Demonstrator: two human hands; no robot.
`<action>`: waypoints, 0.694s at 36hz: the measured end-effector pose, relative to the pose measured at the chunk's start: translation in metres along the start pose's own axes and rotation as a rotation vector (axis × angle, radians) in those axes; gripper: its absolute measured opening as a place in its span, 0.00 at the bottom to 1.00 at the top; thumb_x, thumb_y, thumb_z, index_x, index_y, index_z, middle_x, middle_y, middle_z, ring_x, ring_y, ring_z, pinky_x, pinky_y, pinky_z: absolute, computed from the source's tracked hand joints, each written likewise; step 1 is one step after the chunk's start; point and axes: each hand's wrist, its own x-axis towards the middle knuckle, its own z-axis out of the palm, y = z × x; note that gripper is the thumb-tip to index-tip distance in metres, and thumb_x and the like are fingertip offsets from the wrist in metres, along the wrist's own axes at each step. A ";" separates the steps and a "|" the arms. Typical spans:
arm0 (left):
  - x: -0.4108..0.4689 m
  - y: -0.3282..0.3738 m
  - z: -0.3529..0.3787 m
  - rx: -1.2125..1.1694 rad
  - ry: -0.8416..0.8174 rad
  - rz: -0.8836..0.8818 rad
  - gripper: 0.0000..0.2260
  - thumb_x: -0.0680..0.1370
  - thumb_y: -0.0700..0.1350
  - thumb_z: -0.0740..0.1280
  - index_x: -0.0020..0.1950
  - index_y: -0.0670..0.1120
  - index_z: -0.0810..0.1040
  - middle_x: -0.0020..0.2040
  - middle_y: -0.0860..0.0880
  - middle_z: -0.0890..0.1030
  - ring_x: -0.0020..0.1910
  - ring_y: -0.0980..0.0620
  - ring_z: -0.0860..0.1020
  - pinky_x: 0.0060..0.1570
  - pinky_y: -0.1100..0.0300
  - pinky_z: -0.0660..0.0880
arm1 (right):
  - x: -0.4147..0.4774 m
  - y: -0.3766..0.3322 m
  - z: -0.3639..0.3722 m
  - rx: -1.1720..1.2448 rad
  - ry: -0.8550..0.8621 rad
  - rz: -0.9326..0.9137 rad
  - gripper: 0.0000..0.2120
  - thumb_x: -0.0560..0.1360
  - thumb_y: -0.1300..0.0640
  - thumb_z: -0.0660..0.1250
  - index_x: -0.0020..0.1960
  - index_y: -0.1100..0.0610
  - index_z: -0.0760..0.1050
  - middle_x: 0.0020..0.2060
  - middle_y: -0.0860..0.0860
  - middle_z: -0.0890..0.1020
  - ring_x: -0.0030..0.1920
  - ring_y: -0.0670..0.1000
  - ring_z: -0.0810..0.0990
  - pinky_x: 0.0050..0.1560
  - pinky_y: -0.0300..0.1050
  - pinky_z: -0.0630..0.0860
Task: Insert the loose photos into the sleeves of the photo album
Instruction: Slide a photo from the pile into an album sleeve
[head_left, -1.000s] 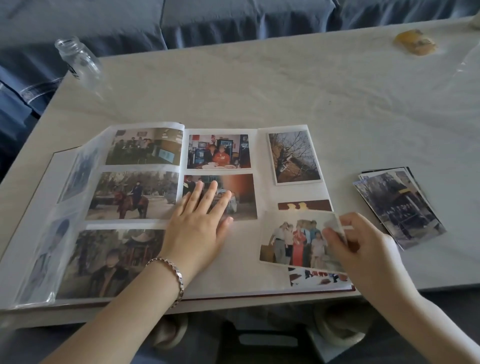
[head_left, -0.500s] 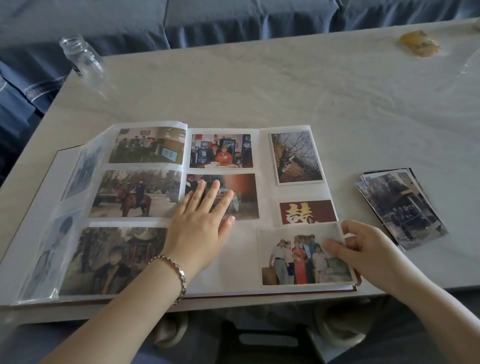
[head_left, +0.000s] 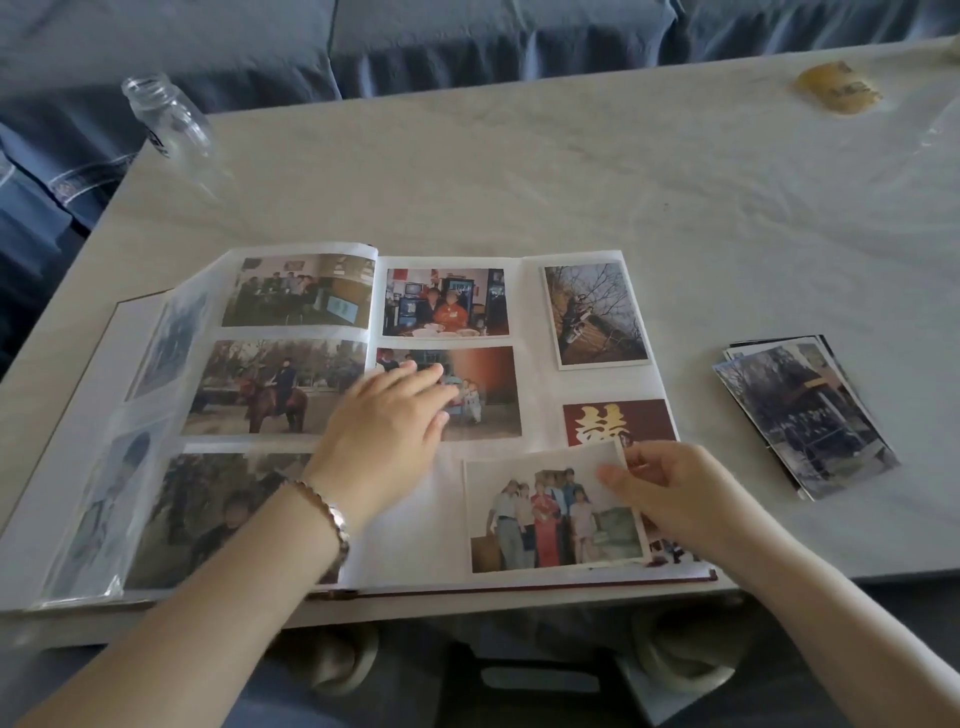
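Left hand (head_left: 389, 421) flat on album (head_left: 405, 525), right hand (head_left: 680, 488) pinching the group photo (head_left: 545, 514), its length crosswise.

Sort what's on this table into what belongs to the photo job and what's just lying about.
Job: album, left hand flat on it, group photo pinched by the right hand, pile of loose photos.
Lying about: glass jar, yellow lump.

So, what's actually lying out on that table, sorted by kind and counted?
photo album, open: 1
loose photo, pinched by the right hand over the album: 1
stack of loose photos: 1
clear glass jar: 1
yellowish object, too blurred to name: 1
Total: 5
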 end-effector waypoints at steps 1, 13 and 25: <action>0.002 -0.006 -0.005 -0.001 0.014 0.013 0.17 0.82 0.49 0.54 0.72 0.54 0.66 0.75 0.54 0.62 0.74 0.54 0.59 0.73 0.57 0.44 | 0.000 0.000 -0.002 0.000 0.032 0.005 0.04 0.75 0.54 0.66 0.43 0.52 0.78 0.36 0.46 0.84 0.35 0.44 0.83 0.37 0.44 0.82; 0.010 -0.041 -0.007 0.072 -0.039 0.060 0.18 0.82 0.53 0.52 0.73 0.60 0.62 0.76 0.56 0.56 0.76 0.58 0.50 0.72 0.51 0.36 | 0.003 -0.005 -0.008 0.072 0.062 0.062 0.07 0.73 0.63 0.68 0.37 0.54 0.79 0.29 0.47 0.83 0.31 0.47 0.83 0.31 0.40 0.80; 0.012 -0.039 -0.003 0.082 -0.065 0.010 0.19 0.83 0.50 0.49 0.73 0.62 0.60 0.77 0.58 0.53 0.76 0.58 0.48 0.72 0.51 0.36 | 0.002 -0.026 0.039 0.107 -0.010 -0.002 0.07 0.75 0.62 0.66 0.40 0.53 0.78 0.37 0.46 0.82 0.31 0.45 0.83 0.32 0.36 0.79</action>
